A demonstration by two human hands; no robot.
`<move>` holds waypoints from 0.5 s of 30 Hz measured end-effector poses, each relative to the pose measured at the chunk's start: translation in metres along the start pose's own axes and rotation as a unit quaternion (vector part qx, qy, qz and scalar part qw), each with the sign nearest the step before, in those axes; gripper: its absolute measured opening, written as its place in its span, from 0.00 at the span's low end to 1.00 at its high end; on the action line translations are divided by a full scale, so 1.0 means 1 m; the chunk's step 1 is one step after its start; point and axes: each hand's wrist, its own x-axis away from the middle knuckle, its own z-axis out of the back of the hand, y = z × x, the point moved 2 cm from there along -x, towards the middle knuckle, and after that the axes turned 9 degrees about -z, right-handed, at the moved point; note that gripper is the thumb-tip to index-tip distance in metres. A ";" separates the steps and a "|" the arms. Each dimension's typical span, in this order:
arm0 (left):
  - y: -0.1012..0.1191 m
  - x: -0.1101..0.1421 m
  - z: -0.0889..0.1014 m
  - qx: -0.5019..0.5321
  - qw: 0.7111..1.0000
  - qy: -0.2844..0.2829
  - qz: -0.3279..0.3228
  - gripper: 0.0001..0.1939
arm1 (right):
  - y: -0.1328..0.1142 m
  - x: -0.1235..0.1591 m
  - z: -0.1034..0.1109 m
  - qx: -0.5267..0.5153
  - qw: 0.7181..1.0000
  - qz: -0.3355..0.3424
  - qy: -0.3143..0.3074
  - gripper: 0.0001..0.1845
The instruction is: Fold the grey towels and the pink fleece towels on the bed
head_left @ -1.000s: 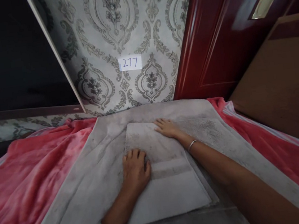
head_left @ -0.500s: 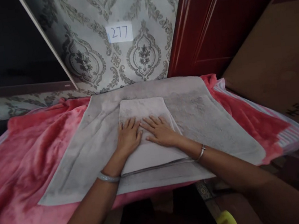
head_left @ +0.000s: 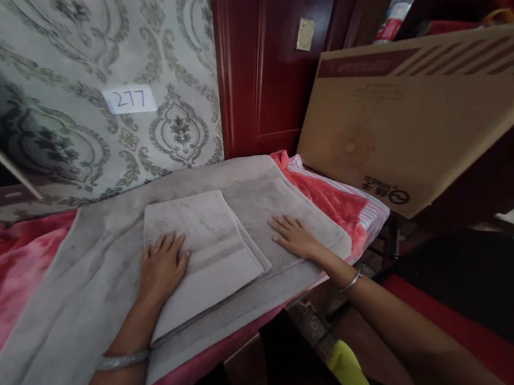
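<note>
Midway between the far and near edges of the spread gray towel [head_left: 245, 170], the folded gray towel [head_left: 204, 242] lies flat, your open left hand [head_left: 163, 268] on its left edge. Your right hand [head_left: 294, 236] is open, palm down, toward the spread towel's right edge. Beyond the far right corner stands a cardboard box [head_left: 420, 110], contents hidden.
</note>
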 end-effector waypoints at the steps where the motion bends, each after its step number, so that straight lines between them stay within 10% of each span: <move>1: 0.000 0.000 0.000 0.000 1.000 -0.004 0.000 0.29 | 0.016 0.005 0.001 0.002 1.000 -0.031 0.003 0.33; 8: 0.001 -0.003 0.002 -0.002 1.000 -0.011 0.010 0.29 | 0.100 0.022 0.012 -0.068 0.973 -0.205 0.076 0.32; 15: 0.000 -0.004 0.002 -0.009 1.000 -0.004 0.006 0.29 | 0.118 0.008 0.024 -0.153 0.956 -0.236 0.088 0.30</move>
